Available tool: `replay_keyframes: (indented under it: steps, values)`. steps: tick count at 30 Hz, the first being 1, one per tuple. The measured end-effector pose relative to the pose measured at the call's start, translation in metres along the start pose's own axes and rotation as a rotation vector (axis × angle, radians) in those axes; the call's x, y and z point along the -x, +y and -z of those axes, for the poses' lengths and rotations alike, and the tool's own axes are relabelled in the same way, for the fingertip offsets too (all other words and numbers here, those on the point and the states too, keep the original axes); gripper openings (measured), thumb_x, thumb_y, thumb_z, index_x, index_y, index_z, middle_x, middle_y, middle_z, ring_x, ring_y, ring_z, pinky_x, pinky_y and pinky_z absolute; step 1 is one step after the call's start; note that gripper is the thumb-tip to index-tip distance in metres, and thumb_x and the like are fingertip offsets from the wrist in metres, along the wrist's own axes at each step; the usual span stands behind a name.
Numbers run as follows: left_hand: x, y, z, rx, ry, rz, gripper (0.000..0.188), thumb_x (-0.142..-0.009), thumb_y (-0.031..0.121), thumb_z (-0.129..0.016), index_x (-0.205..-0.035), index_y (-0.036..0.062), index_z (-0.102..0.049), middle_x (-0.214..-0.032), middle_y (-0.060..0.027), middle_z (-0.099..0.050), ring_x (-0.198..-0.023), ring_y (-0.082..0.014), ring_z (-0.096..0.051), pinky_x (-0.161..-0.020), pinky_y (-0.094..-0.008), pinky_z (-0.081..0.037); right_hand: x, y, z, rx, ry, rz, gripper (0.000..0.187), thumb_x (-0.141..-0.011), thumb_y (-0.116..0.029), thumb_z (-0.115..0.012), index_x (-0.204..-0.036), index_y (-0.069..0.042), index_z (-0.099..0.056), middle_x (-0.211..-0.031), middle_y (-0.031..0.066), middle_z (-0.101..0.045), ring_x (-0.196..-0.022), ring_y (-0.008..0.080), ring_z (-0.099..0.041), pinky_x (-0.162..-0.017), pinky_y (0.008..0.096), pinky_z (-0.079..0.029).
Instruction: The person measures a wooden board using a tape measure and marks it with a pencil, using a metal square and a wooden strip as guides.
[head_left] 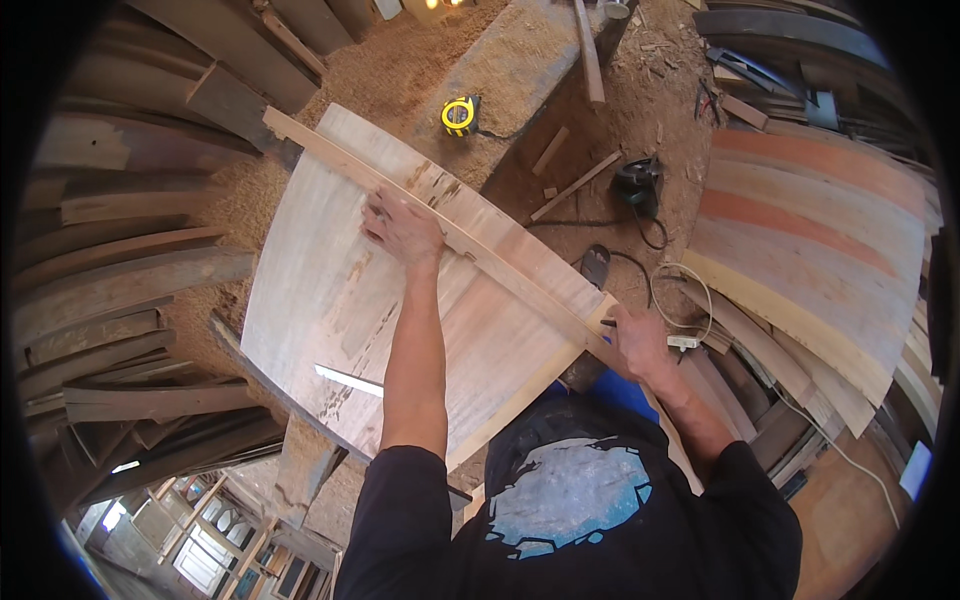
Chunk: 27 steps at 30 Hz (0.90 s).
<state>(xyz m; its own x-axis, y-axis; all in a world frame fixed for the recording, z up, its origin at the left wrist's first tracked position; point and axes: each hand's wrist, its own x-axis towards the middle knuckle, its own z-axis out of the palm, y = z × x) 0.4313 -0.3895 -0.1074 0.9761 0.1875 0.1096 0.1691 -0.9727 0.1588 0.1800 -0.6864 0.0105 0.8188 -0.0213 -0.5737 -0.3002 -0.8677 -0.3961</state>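
Note:
A wide pale wooden panel lies in front of me, and a long straight wooden strip runs across it near its far edge. My left hand presses down against the strip, its fingers spread over the panel's surface. At the panel's right corner my right hand is closed on a slim dark pen, close to the strip's near end. A metal ruler or square blade rests on the panel, partly hidden by my left forearm.
Beyond the panel, a yellow tape measure sits on a sawdust-covered beam. A corded power tool and wood offcuts lie on the ground. Stacked boards line the left; another panel is at right.

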Motion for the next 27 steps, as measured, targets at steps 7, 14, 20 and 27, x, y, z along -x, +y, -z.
replay_keyframes:
  steps: [7, 14, 20, 27]
  values:
    - [-0.003, -0.005, -0.002, 0.134, -0.024, 0.027, 0.059, -0.097, 0.015, -0.051, -0.152, 0.001, -0.037, -0.158, -0.0209, -0.04, -0.149, -0.0438, -0.024, -0.122, -0.0645, -0.012, 0.03, -0.017, -0.045, -0.197, 0.129, -0.057, 0.026, -0.095, -0.01, -0.06, -0.119, -0.004, -0.057, -0.093, 0.0257, -0.068, -0.092, 0.0467, -0.066, -0.082, 0.0561, -0.051]
    - [0.04, -0.004, 0.068, 1.469, -0.051, 0.482, 0.056, -0.103, 0.024, -0.06, -0.149, 0.0018, -0.036, -0.129, -0.0244, -0.06, -0.109, -0.0281, -0.061, -0.091, -0.0423, -0.052, 0.061, -0.04, -0.058, -0.298, 0.301, 0.263, 0.02, -0.094, -0.008, -0.06, -0.113, -0.003, -0.062, -0.087, 0.019, -0.066, -0.084, 0.0415, -0.066, -0.072, 0.0503, -0.053]
    - [0.083, -0.086, 0.171, 1.294, 0.095, 0.573, 0.039, -0.101, 0.02, -0.065, -0.13, 0.0041, -0.045, -0.092, -0.013, -0.069, -0.061, -0.0161, -0.061, -0.052, -0.0289, -0.052, 0.034, -0.125, -0.069, -0.423, 0.173, 0.602, 0.018, -0.092, -0.011, -0.064, -0.11, -0.005, -0.065, -0.089, 0.0183, -0.066, -0.084, 0.0388, -0.067, -0.072, 0.0513, -0.052]
    - [0.121, -0.346, 0.276, 0.726, 0.337, 0.679, 0.066, -0.097, 0.023, -0.069, -0.144, -0.0061, -0.032, -0.105, -0.018, -0.067, -0.087, -0.0243, -0.068, -0.07, -0.0378, -0.058, -0.027, -0.248, -0.083, -0.006, -0.058, 0.572, 0.043, -0.09, -0.029, -0.073, -0.126, -0.007, -0.061, -0.108, 0.0192, -0.063, -0.1, 0.0393, -0.065, -0.084, 0.0504, -0.052]
